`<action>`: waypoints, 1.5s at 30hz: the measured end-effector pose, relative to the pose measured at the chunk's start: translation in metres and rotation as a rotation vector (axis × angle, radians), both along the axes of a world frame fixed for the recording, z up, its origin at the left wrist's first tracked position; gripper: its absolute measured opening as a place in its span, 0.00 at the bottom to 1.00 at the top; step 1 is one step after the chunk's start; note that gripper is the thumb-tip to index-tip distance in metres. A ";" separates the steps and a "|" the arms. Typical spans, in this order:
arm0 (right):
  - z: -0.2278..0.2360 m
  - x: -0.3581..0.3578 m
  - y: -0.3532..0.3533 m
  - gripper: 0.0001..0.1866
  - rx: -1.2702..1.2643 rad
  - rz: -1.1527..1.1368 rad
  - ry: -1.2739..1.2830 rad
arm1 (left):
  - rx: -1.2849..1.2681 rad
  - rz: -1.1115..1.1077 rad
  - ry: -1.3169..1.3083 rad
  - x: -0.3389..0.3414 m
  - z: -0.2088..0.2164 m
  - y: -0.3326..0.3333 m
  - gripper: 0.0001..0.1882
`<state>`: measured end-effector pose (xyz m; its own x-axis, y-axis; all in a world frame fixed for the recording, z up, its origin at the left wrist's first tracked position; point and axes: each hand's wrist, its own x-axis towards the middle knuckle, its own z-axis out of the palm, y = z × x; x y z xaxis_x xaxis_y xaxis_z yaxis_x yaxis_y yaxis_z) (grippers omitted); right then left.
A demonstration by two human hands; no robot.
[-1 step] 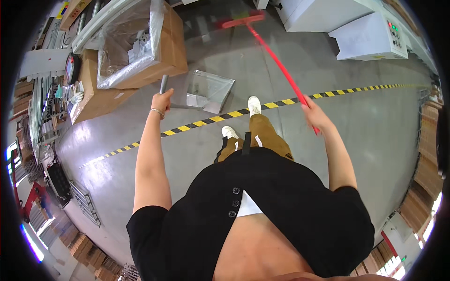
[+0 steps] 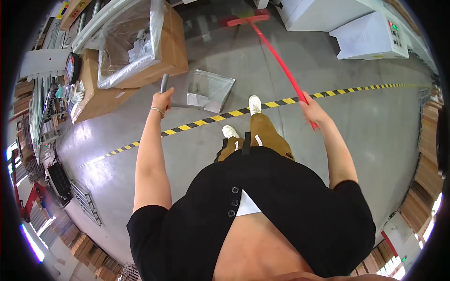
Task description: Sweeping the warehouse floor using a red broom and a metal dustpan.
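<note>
My right hand (image 2: 313,112) is closed round the upper part of a red broom (image 2: 283,62). The broom slants away to the far floor, where its wide head lies flat and looks smeared at its left end. In my left hand (image 2: 162,101) I grip the grey handle of a metal dustpan (image 2: 199,99). Its pan rests on the floor just short of the yellow-and-black tape, to the right of that hand. Whether any sweepings lie in the pan, I cannot tell.
A large cardboard box (image 2: 171,47) lined with clear plastic stands at the far left, holding pale pieces. Yellow-and-black tape (image 2: 201,123) crosses the grey floor by my shoes. White machine housings (image 2: 365,40), one with lit buttons, stand at the far right.
The broom head has shifted slightly to the right. My right hand has moved a little up and left with the handle. My left hand and the dustpan have barely moved.
</note>
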<state>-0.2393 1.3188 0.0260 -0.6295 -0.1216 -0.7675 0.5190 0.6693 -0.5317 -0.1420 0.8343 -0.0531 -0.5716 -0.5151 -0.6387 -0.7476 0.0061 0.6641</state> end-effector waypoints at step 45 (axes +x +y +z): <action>-0.015 0.085 -0.058 0.28 0.052 0.608 0.009 | -0.122 0.111 -0.139 0.124 0.007 -0.067 0.21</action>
<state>-0.1544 1.2610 0.0107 -0.4659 -0.4237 -0.7768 0.0313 0.8695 -0.4930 -0.0180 0.7669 -0.0464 -0.4181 -0.6481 -0.6365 -0.8324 -0.0072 0.5541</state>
